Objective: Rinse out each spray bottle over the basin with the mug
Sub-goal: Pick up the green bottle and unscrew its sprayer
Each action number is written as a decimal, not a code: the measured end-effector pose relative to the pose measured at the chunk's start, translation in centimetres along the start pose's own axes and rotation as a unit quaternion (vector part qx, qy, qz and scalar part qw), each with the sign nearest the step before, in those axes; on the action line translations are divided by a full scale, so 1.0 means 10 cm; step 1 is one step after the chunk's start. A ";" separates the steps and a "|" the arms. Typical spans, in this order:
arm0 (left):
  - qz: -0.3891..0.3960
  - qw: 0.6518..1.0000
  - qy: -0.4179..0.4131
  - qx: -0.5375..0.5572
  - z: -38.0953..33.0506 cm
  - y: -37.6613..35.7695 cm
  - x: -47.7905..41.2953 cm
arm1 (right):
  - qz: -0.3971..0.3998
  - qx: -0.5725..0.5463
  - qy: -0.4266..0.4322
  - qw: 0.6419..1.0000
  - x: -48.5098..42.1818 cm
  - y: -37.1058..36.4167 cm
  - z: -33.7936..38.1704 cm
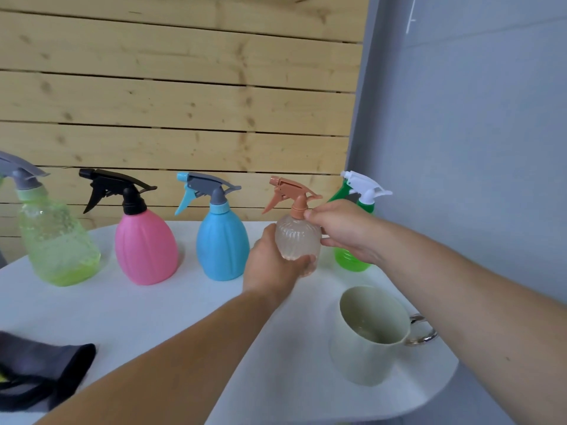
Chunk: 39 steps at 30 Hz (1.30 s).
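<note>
Bottle [297,237], clear, ribbed, peach-capped, in grasp of left fingers [306,261], right fingers [310,215] around collar [298,210]

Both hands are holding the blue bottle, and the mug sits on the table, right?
Not quite. The head view shows the left hand and right hand holding the clear bottle with the orange sprayer; the blue bottle stands untouched. The mug does sit on the table.

White table [171,305] — surface inventory
Back row, upright, 10 to 1 o'clock: lime bottle [58,240], pink bottle [145,246], blue bottle [222,243], green bottle [348,260] — the last partly hidden. Pale mug [365,360] upright at 4 o'clock, handle toward 3, near the edge. Dark cloth [40,372] crumpled at 8 o'clock.
</note>
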<state>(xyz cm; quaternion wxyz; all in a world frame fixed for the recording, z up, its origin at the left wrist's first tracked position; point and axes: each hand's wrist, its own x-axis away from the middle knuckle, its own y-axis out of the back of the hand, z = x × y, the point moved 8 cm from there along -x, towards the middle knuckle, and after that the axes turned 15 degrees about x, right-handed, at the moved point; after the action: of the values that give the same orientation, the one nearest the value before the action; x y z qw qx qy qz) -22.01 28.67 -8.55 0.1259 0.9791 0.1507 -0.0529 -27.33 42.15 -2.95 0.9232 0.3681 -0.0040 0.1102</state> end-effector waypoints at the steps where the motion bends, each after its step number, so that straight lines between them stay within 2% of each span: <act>1: 0.003 1.000 0.006 -0.001 0.00 -0.01 0.01 | 0.001 -0.001 0.003 1.000 0.01 0.00 0.00; 3: 0.009 1.000 0.021 -0.015 0.00 -0.03 0.03 | 0.002 0.001 0.002 1.000 0.08 0.01 -0.01; 6: 0.010 0.999 0.040 -0.034 -0.03 0.00 0.11 | -0.043 -0.003 -0.019 0.999 0.16 0.16 -0.07; 11: -0.027 0.998 0.034 -0.038 -0.15 0.12 0.31 | -0.210 0.004 -0.071 0.975 0.36 0.68 -0.42; 13: -0.023 0.999 0.018 -0.037 -0.23 0.12 0.35 | -0.242 -0.028 -0.096 0.965 0.37 0.82 -0.59; 16: 0.001 0.999 -0.013 -0.031 -0.34 0.09 0.39 | -0.191 -0.108 -0.120 0.968 0.29 0.79 -0.68; 21: 0.051 0.999 0.005 -0.002 -0.32 0.02 0.41 | -0.153 -0.169 -0.079 0.971 0.07 0.67 -0.61; 24: 0.082 0.997 0.009 0.012 -0.30 -0.02 0.46 | -0.184 -0.174 -0.062 0.965 0.05 0.65 -0.61; 27: 0.096 0.995 0.001 0.034 -0.36 0.02 0.55 | -0.251 -0.166 -0.026 0.953 0.22 0.79 -0.50; 30: 0.084 0.995 -0.015 0.053 -0.51 0.15 0.65 | -0.311 -0.119 0.037 0.942 0.59 1.03 -0.14; 32: 0.083 0.993 -0.050 0.062 -0.65 0.23 0.76 | -0.323 -0.125 0.079 0.935 0.91 1.11 0.13; 36: 0.131 0.981 -0.124 0.079 -1.03 0.37 1.19 | -0.267 -0.230 0.118 0.928 1.51 0.98 0.54; 39: 0.101 0.982 -0.143 0.075 -1.12 0.64 1.50 | -0.220 -0.286 0.101 0.927 1.84 0.74 0.67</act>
<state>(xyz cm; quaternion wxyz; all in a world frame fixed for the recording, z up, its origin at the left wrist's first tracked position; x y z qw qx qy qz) -5.12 29.94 1.55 0.0768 0.9783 0.0270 -0.1905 -10.40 46.50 8.55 0.9859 0.0668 0.1392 -0.0652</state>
